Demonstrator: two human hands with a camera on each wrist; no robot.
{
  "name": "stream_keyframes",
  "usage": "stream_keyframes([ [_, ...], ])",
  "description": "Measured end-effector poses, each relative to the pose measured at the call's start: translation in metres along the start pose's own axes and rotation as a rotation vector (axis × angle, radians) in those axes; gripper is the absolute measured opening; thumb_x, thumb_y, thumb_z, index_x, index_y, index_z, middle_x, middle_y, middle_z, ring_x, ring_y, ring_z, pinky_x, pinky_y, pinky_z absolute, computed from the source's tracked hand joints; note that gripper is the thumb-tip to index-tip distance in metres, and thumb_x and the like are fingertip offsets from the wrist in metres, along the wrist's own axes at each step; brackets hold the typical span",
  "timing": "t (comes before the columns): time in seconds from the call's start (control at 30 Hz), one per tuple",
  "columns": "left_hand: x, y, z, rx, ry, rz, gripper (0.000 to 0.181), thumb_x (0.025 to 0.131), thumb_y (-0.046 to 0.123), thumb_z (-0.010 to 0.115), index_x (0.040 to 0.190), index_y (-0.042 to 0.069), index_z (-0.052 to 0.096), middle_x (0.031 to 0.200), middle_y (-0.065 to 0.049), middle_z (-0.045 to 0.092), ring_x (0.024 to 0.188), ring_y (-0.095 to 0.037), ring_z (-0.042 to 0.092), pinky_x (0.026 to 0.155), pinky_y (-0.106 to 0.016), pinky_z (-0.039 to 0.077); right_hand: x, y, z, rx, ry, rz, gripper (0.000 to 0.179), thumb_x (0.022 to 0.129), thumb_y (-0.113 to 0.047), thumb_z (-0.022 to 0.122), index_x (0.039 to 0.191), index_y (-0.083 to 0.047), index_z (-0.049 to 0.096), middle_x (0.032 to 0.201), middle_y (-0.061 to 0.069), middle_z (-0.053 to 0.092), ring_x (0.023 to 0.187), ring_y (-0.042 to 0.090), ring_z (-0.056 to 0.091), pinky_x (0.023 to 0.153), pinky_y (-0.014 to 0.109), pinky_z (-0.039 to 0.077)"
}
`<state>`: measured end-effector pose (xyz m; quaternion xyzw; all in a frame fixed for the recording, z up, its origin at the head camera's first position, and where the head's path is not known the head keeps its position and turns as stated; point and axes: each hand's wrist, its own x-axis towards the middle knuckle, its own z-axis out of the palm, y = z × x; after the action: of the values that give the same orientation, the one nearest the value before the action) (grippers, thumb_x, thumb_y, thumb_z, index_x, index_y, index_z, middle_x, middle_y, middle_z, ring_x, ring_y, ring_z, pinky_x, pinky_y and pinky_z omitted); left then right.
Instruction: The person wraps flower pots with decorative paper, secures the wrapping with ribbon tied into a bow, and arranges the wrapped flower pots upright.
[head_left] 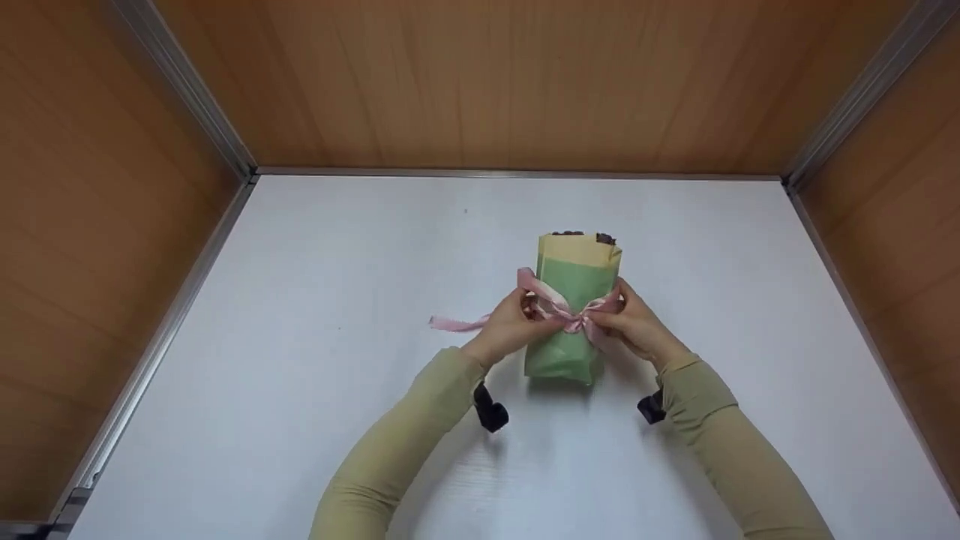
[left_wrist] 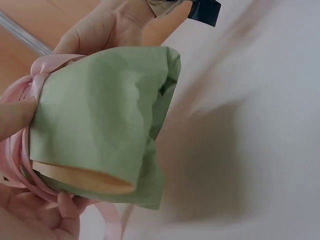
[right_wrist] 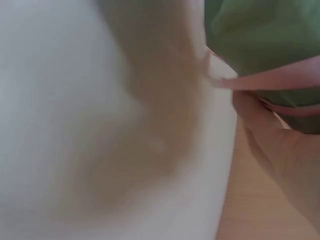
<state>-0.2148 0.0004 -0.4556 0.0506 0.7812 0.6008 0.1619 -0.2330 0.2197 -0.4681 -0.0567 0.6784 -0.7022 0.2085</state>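
Observation:
A package wrapped in green and pale yellow paper point(head_left: 576, 279) is held up over the white table, with dark brown bits point(head_left: 606, 239) showing at its top. A pink ribbon point(head_left: 553, 298) runs around its middle and is knotted at the front. My left hand point(head_left: 516, 324) pinches the ribbon just left of the knot, thumb in front. On the other side my right hand point(head_left: 639, 324) pinches the ribbon's right part close to the knot. In the left wrist view the green paper's folded lower end point(left_wrist: 105, 120) faces the camera. One ribbon tail point(head_left: 456, 325) sticks out leftward.
The white tabletop point(head_left: 337, 262) is bounded by wooden panels point(head_left: 517, 82) at the back and both sides, with metal edge strips point(head_left: 517, 174). Black wrist mounts point(head_left: 491, 411) hang beneath both sleeves.

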Motion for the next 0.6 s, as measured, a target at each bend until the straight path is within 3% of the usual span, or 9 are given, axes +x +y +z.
stream_keyframes([
  [0.13,0.003,-0.001,-0.015,0.077,0.024,0.230,0.045,0.075,0.008,0.077,0.115,0.002,0.056,0.111,-0.008,0.061,0.098,-0.016,0.057,0.088,-0.028,0.049,0.008,-0.009,0.009,-0.234,0.075,-0.172,0.097,0.071,-0.002,0.081,0.148,-0.008,0.022,0.138,0.014,0.043,0.122,0.019,0.046,0.104,0.031,0.038],
  [0.27,0.004,-0.013,-0.020,0.156,0.052,0.387,0.072,0.071,0.008,0.082,0.133,0.003,0.046,0.131,-0.011,0.053,0.120,-0.020,0.051,0.104,-0.034,0.040,0.012,-0.002,0.016,-0.401,0.107,-0.308,0.101,0.060,-0.004,0.088,0.144,-0.010,0.032,0.141,0.014,0.045,0.131,0.029,0.041,0.111,0.044,0.030],
  [0.37,0.003,-0.023,-0.019,0.220,0.057,0.425,0.079,0.073,0.015,0.082,0.139,0.003,0.040,0.136,-0.012,0.051,0.127,-0.022,0.047,0.108,-0.035,0.036,0.011,0.007,0.021,-0.479,0.102,-0.353,0.100,0.057,-0.004,0.089,0.141,-0.007,0.036,0.138,0.015,0.049,0.130,0.030,0.043,0.110,0.046,0.032],
  [0.43,0.002,-0.029,-0.018,0.263,0.063,0.442,0.073,0.077,0.015,0.079,0.138,0.002,0.041,0.135,-0.013,0.053,0.125,-0.024,0.050,0.107,-0.035,0.038,0.009,0.012,0.024,-0.517,0.094,-0.364,0.098,0.056,-0.004,0.089,0.140,-0.005,0.038,0.137,0.016,0.050,0.130,0.031,0.045,0.109,0.046,0.033],
  [0.6,-0.003,-0.038,-0.012,0.328,0.050,0.430,0.080,0.075,0.022,0.080,0.140,0.004,0.037,0.137,-0.012,0.051,0.128,-0.022,0.048,0.108,-0.035,0.037,0.003,0.021,0.027,-0.600,0.078,-0.399,0.098,0.056,-0.006,0.090,0.139,-0.005,0.039,0.136,0.015,0.050,0.129,0.032,0.044,0.110,0.045,0.032],
])
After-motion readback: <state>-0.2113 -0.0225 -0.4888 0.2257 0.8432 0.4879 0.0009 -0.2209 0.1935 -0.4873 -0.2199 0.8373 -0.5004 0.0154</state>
